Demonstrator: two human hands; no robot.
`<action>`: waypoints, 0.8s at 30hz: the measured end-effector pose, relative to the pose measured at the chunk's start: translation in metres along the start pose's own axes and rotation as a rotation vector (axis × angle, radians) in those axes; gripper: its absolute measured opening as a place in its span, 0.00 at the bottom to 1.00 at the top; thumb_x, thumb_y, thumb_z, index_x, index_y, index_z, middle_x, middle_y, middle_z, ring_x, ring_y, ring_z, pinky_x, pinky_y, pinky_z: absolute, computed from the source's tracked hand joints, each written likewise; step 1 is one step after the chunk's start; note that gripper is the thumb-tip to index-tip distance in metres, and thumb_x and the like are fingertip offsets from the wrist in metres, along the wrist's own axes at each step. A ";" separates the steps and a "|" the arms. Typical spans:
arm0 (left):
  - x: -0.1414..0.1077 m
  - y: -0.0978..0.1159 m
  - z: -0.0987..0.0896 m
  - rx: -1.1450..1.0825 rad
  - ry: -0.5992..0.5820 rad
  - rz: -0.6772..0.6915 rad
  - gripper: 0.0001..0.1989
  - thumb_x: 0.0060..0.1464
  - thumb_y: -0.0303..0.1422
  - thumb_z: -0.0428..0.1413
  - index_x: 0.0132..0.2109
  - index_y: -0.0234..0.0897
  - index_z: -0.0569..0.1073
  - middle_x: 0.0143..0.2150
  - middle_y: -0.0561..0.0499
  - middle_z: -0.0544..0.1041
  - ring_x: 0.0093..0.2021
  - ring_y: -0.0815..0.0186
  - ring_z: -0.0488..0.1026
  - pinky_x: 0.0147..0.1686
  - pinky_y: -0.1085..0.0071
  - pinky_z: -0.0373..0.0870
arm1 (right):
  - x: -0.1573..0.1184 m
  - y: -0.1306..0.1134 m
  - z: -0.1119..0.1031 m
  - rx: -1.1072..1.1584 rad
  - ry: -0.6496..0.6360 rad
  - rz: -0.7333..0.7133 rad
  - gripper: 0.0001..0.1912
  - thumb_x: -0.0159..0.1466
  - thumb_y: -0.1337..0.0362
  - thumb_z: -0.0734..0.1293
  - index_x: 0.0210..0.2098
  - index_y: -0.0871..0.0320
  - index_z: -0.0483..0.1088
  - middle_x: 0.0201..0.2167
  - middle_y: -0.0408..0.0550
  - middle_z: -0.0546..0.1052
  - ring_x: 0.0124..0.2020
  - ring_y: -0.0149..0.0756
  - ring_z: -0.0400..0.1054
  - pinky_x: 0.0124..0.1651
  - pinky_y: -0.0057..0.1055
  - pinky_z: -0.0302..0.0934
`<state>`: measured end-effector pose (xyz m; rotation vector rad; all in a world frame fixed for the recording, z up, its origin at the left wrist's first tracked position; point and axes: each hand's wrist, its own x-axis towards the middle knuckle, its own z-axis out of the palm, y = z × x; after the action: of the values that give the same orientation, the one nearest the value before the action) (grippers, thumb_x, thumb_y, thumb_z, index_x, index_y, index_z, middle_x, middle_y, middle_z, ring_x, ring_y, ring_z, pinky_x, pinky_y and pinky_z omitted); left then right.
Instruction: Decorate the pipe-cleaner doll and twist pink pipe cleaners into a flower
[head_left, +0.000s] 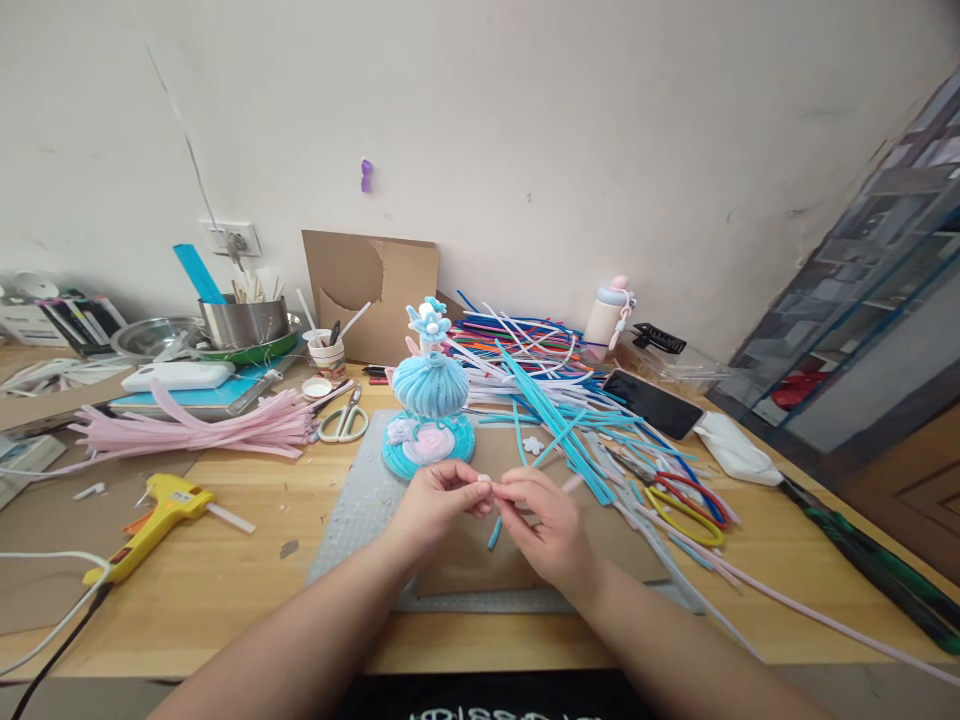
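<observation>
Over the cardboard sheet (480, 572), my left hand (442, 505) pinches a small pale piece (484, 480) that looks like curled pipe cleaner. The fingertips of my right hand (546, 522) close on the same piece from the other side. A pale pink pipe cleaner end (574, 484) shows past my right hand; whether it joins the pinched piece I cannot tell. Just behind my hands stands a light-blue pipe cleaner ornament (431, 385), a ribbed ball topped with flowers on a round base. A small white flower (533, 445) lies behind my right hand.
Blue pipe cleaners (559, 425) and a multicoloured heap spread behind my right hand. Yellow-and-red-handled scissors (690, 510), a phone (652, 403) and a bottle (609, 318) are on the right. Leftward lie a yellow glue gun (161, 515), pink pipe cleaners (202, 425) and pale-handled scissors (345, 418).
</observation>
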<state>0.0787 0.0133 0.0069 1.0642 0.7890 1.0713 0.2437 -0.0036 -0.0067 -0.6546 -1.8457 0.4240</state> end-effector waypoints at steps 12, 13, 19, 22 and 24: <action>0.000 -0.001 0.000 0.013 0.016 0.000 0.12 0.43 0.36 0.65 0.29 0.32 0.72 0.22 0.54 0.74 0.22 0.74 0.68 0.25 0.77 0.63 | 0.005 0.001 0.007 0.298 -0.050 0.495 0.08 0.63 0.60 0.63 0.33 0.58 0.69 0.26 0.44 0.72 0.27 0.30 0.67 0.29 0.26 0.62; 0.000 -0.001 0.000 0.030 0.029 0.020 0.12 0.43 0.36 0.65 0.28 0.32 0.72 0.22 0.54 0.73 0.22 0.75 0.67 0.25 0.77 0.62 | 0.006 0.000 0.007 0.309 -0.084 0.551 0.10 0.63 0.58 0.63 0.32 0.58 0.69 0.24 0.43 0.71 0.25 0.30 0.66 0.27 0.26 0.62; 0.001 -0.006 -0.002 -0.060 -0.015 -0.007 0.11 0.45 0.34 0.64 0.27 0.33 0.71 0.21 0.56 0.70 0.22 0.76 0.63 0.24 0.78 0.57 | 0.009 -0.002 0.007 0.365 -0.211 0.608 0.17 0.64 0.54 0.60 0.30 0.60 0.71 0.22 0.42 0.69 0.22 0.27 0.64 0.26 0.25 0.59; 0.001 -0.007 -0.002 -0.120 -0.076 -0.079 0.11 0.48 0.36 0.62 0.31 0.33 0.71 0.21 0.55 0.70 0.21 0.76 0.63 0.23 0.78 0.57 | 0.012 -0.001 0.006 0.485 -0.220 0.694 0.19 0.63 0.51 0.61 0.27 0.61 0.70 0.20 0.41 0.68 0.18 0.25 0.62 0.23 0.24 0.57; 0.001 -0.006 -0.002 -0.136 -0.087 -0.088 0.12 0.48 0.37 0.62 0.36 0.34 0.72 0.24 0.54 0.73 0.23 0.75 0.66 0.25 0.77 0.59 | 0.013 -0.001 0.005 0.561 -0.200 0.776 0.20 0.61 0.50 0.63 0.26 0.62 0.70 0.19 0.40 0.67 0.16 0.24 0.61 0.21 0.23 0.54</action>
<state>0.0793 0.0144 0.0004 0.9460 0.6773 0.9833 0.2352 0.0039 0.0014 -0.9317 -1.4772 1.4956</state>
